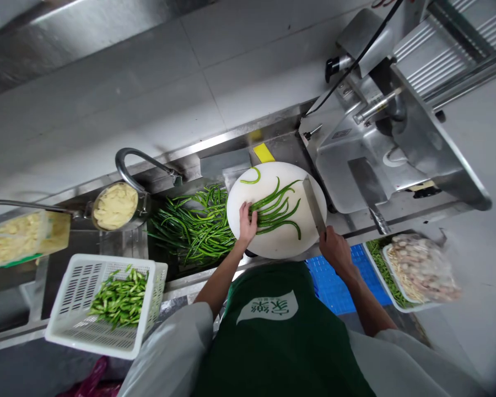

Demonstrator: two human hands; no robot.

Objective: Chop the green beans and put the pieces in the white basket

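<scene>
A round white cutting board (pixel 273 175) lies in front of me. Several long green peppers (pixel 278 212) are bunched on it, their tips fanned out to the right. My left hand (pixel 248 223) presses its fingers on the left end of this bunch. At the board's right edge, my right hand (pixel 335 248) is wrapped round the handle of a cleaver (pixel 313 205). Its blade rests over the board, a little right of the pepper tips. One curved pepper (pixel 251 176) lies apart near the board's upper edge. A heap of whole peppers (pixel 202 226) fills the sink left of the board.
A white basket (pixel 62 325) at lower left holds cut green pieces. Behind it stand a pot of pale slices (pixel 114 207) and a faucet (pixel 136 154). A metal slicing machine (pixel 392 138), with another cleaver (pixel 368 182) on it, stands right. A blue crate (pixel 343 286) sits below.
</scene>
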